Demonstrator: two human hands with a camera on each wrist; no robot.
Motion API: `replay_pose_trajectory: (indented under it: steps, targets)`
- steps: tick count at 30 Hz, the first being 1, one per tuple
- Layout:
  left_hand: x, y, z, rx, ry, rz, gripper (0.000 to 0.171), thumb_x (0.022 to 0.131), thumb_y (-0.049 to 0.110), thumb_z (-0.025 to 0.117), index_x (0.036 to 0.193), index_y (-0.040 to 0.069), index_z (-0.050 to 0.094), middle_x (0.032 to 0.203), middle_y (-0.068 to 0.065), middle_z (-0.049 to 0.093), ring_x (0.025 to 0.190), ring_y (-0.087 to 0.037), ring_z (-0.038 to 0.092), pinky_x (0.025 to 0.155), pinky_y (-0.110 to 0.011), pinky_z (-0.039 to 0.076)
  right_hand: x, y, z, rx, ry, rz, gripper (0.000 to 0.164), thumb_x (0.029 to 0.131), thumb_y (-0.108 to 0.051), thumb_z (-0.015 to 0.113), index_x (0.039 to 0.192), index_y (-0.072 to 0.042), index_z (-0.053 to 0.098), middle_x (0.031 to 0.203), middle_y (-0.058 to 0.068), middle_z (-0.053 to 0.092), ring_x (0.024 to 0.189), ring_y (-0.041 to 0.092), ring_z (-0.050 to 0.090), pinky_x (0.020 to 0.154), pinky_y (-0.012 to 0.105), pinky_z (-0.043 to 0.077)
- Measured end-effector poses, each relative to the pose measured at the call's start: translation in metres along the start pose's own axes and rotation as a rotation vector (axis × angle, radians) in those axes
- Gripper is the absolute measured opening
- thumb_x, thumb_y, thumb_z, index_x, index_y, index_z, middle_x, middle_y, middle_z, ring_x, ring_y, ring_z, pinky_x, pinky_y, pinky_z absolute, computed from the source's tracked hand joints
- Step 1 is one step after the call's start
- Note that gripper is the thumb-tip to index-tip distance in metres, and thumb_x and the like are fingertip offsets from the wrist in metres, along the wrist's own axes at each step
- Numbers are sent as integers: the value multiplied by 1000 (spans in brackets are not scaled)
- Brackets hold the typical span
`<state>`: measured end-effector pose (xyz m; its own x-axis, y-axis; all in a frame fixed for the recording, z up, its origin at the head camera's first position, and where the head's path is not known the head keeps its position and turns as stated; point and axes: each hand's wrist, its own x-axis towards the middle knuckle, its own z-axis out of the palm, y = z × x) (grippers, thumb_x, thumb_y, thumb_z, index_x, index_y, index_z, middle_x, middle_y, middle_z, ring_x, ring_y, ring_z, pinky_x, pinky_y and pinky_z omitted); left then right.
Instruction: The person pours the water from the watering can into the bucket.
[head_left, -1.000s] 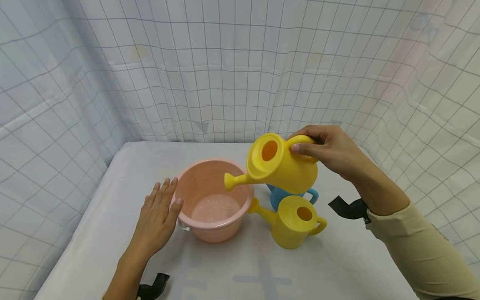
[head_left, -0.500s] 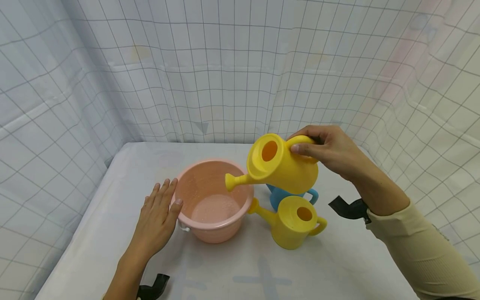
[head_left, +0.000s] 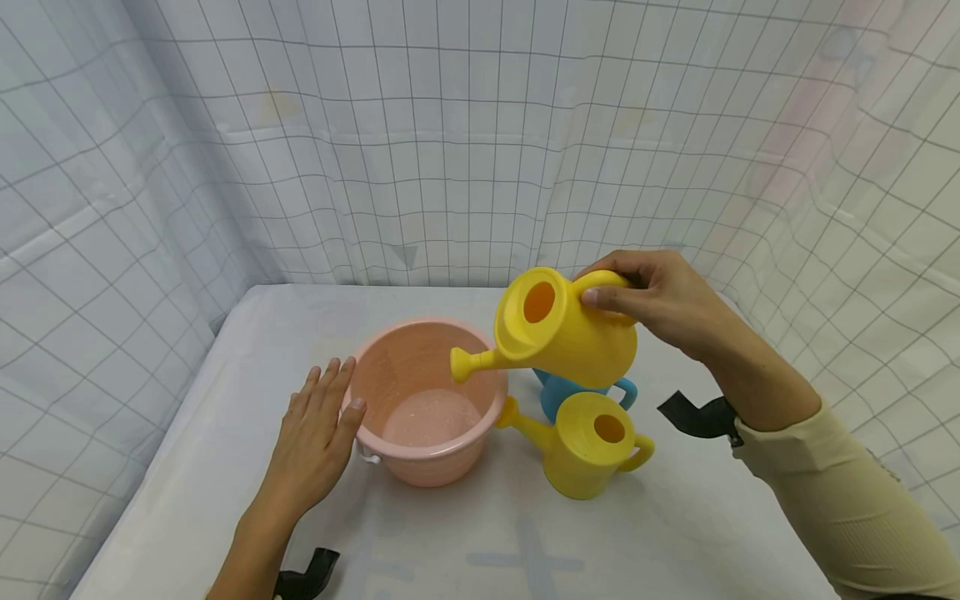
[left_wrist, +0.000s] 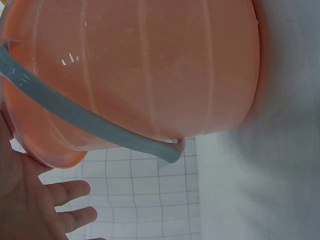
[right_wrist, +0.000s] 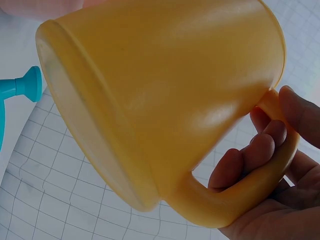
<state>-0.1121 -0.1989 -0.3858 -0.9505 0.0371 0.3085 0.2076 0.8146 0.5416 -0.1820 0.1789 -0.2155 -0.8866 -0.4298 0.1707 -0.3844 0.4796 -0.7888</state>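
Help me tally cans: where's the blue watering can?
In the head view, the blue can is right of the pink bucket, behind the standing yellow can, partly hidden by the held can.

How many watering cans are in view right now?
3: one yellow can tilted in the right hand, a second yellow can upright on the table, and a blue can behind it, partly hidden.

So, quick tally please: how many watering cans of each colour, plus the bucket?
Yellow watering cans: 2, one held up by the right hand, one standing on the table
Blue watering can: 1, partly hidden behind the standing yellow one
Pink bucket: 1
Total: 4
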Motion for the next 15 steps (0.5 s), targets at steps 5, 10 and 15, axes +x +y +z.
replay_pose_trajectory:
  steps: [5, 10, 15]
  targets:
    - [0, 0, 0, -4, -4, -1, 54, 101, 38, 36, 151, 23, 22, 156, -18, 24, 146, -40, 10, 110, -68, 9, 0, -1, 0, -8, 5, 1, 27, 90, -29, 64, 108, -11, 68, 97, 3, 69, 82, 23, 61, 74, 28, 55]
    - [0, 0, 1, -3, -3, 1, 55, 101, 38, 36, 152, 23, 22, 155, -18, 24, 146, -40, 10, 110, -68, 9, 0, -1, -1, -6, 1, 0, 26, 90, -29, 64, 108, -11, 68, 97, 3, 69, 82, 23, 62, 75, 28, 56]
    - [0, 0, 1, -2, -1, 1, 55, 101, 38, 36, 152, 23, 21, 156, -18, 24, 146, -39, 10, 111, -67, 9, 0, -2, 0, -9, 1, 9, 27, 90, -30, 64, 109, -11, 68, 97, 3, 69, 82, 23, 62, 75, 28, 55]
